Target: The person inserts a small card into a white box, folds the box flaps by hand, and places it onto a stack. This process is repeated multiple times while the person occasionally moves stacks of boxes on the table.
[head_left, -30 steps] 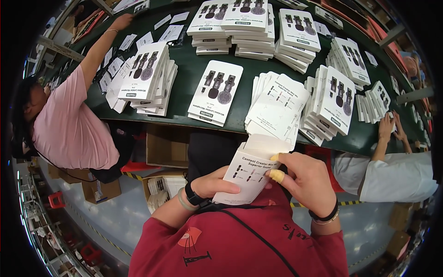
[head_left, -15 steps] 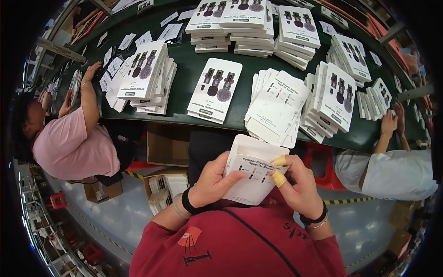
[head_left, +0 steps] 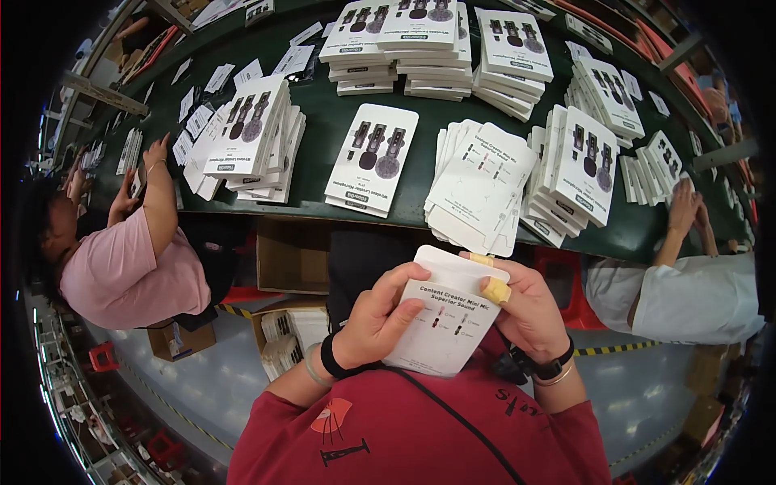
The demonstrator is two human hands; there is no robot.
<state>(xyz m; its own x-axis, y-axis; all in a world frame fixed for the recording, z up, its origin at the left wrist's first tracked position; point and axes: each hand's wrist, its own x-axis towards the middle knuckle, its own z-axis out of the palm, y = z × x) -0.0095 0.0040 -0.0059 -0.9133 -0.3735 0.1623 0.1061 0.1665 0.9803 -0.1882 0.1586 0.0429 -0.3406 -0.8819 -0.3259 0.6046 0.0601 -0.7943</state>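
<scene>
A white cardboard sleeve printed with small microphone pictures is held upright in front of my red shirt. My left hand grips its left side, thumb across the printed face. Yellow tape wraps fingers of my right hand, which clasps the upper right edge. The sleeve's top flap stands up above the print. Just beyond, on the green table, lies a loose pile of flat white sleeves. A single white microphone box rests to the left of that pile.
Stacks of white boxes stand at the left, the back and the right of the green table. Open cartons sit below its edge. Co-workers sit on the left and right.
The sleeve has tilted and dropped slightly, and its opened top now looks pressed nearly flat. My right hand has shifted a little along its edge. The left co-worker's hands have moved.
</scene>
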